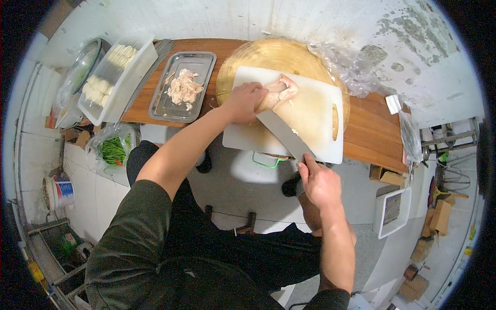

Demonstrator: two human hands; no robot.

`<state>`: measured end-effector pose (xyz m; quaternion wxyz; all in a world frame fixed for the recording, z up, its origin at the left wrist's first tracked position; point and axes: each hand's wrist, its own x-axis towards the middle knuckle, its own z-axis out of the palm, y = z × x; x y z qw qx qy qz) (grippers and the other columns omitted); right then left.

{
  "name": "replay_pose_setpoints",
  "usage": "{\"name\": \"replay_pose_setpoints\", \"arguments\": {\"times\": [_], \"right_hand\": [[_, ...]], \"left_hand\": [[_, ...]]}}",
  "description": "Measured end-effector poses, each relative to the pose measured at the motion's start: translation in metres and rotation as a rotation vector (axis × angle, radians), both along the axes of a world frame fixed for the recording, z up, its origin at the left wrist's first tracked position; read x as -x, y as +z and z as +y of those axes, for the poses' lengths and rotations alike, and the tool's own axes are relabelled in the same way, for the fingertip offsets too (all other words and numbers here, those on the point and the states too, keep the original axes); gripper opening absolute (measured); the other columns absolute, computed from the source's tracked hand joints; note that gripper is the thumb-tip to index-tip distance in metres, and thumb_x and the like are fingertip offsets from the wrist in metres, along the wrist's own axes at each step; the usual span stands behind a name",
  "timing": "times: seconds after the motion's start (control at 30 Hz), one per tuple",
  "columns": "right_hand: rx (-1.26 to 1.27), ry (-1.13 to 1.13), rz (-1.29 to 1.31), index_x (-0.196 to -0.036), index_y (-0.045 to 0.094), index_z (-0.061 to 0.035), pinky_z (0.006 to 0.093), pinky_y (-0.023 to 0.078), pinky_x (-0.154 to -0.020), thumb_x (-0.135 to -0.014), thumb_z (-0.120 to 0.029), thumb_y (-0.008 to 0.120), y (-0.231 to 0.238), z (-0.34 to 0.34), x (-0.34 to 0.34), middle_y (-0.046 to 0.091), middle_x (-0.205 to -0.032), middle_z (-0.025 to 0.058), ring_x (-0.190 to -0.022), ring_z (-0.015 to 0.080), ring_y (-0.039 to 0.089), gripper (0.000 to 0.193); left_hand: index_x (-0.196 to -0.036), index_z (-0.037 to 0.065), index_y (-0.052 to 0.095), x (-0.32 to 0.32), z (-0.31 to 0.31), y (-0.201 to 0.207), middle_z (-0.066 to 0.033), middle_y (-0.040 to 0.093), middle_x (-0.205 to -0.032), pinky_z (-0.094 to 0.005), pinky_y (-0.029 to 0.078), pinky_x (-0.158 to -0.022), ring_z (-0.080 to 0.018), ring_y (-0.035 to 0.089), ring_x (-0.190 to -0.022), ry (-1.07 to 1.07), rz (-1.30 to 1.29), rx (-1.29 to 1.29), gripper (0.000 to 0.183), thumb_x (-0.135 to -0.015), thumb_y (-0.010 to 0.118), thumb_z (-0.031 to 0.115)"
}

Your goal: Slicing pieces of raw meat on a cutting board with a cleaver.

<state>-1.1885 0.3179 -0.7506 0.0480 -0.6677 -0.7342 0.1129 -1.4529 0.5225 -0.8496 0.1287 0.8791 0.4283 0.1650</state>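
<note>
A person's right hand (321, 186) closes around the handle of a broad cleaver (285, 135), the forefinger reaching forward at the blade's heel. Farther in, a piece of raw pale meat (283, 93) lies on a white cutting board (318, 106), just under and to the right of the left hand's (245, 101) fingers, which are drawn together and pressed on its left end (whether the thumb pinches from beneath cannot be told). The right forearm rises almost straight from the lower edge; the left slants inward, knuckles up, near the blade's tip. The board rests on a round wooden block (248, 54) atop a wooden table (369, 132). To the left, a shallow rectangular tray (156, 111) holds a heap of cut meat (184, 89), and beyond it a white bin (132, 80) contains pale, rounded pieces (98, 90).
</note>
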Motion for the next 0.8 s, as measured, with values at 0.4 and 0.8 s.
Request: {"name": "replay_pose_setpoints", "arguments": {"times": [0.4, 0.8], "right_hand": [[0.195, -0.123, 0.001, -0.117, 0.068, -0.0135, 0.0539, 0.054, -0.077, -0.105, -0.040, 0.050, 0.029, 0.013, 0.033, 0.072, -0.088, 0.0209, -0.086, 0.0431, 0.069, 0.035], [0.218, -0.180, 0.213, -0.106, 0.077, -0.0098, 0.0553, 0.055, -0.086, -0.105, -0.044, 0.048, 0.036, 0.017, 0.026, 0.072, -0.094, 0.0269, -0.093, 0.0468, 0.069, 0.044]], "left_hand": [[-0.111, 0.004, 0.059, -0.015, -0.044, -0.006, -0.0245, 0.069, -0.101, -0.0529, 0.053, -0.083, -0.0444, 0.067, -0.094, 0.382, -0.217, 0.097, 0.024, -0.092, 0.060, 0.018], [-0.093, 0.010, 0.069, -0.004, -0.075, -0.012, -0.0048, 0.070, -0.106, -0.0446, 0.045, -0.097, -0.0243, 0.063, -0.113, 0.084, -0.175, -0.446, 0.010, -0.085, 0.065, 0.014]]}}
